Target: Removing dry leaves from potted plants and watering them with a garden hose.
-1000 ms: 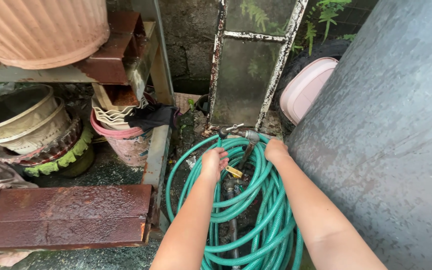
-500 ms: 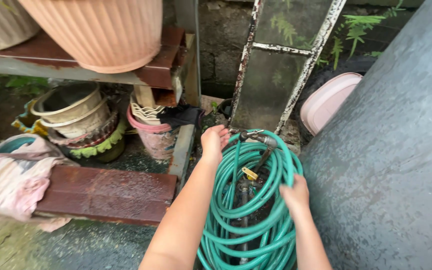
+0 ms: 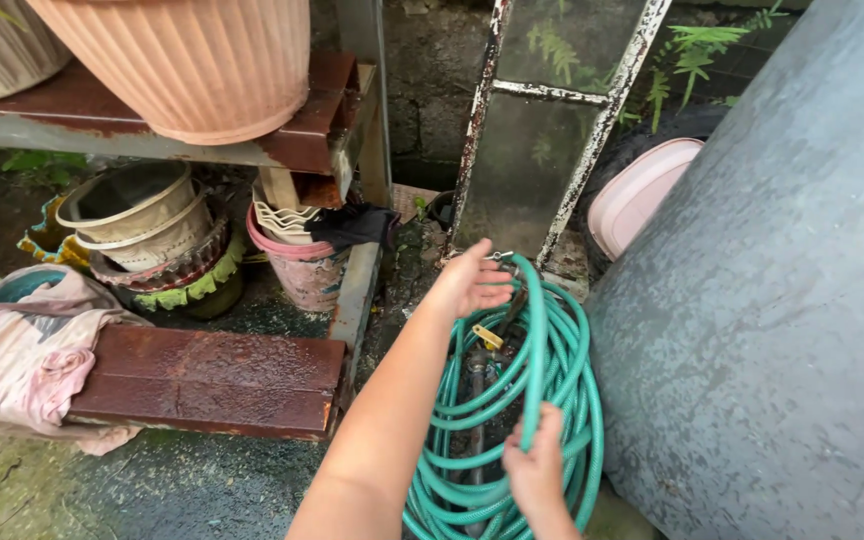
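Note:
A coiled green garden hose (image 3: 562, 380) hangs around a metal tap (image 3: 500, 258) on an upright pipe (image 3: 475, 385). My left hand (image 3: 469, 280) reaches over the tap with its fingers spread, touching or just above the tap handle. Lower down, my right hand (image 3: 537, 468) is closed around one strand of the green hose near the bottom of the coil. A small yellow padlock (image 3: 487, 337) hangs on the pipe below my left hand.
A large grey metal tank (image 3: 782, 300) fills the right side. A rusty window frame (image 3: 552, 130) leans on the wall behind. Left: a rusty bench (image 3: 212, 385), stacked pots (image 3: 142, 230), a ribbed clay pot (image 3: 192, 60), pink cloth (image 3: 22, 350), a pink basin (image 3: 637, 195).
My right hand slid from the top of the coil down to its lower part and gripped a strand. My left hand moved from the hose onto the tap.

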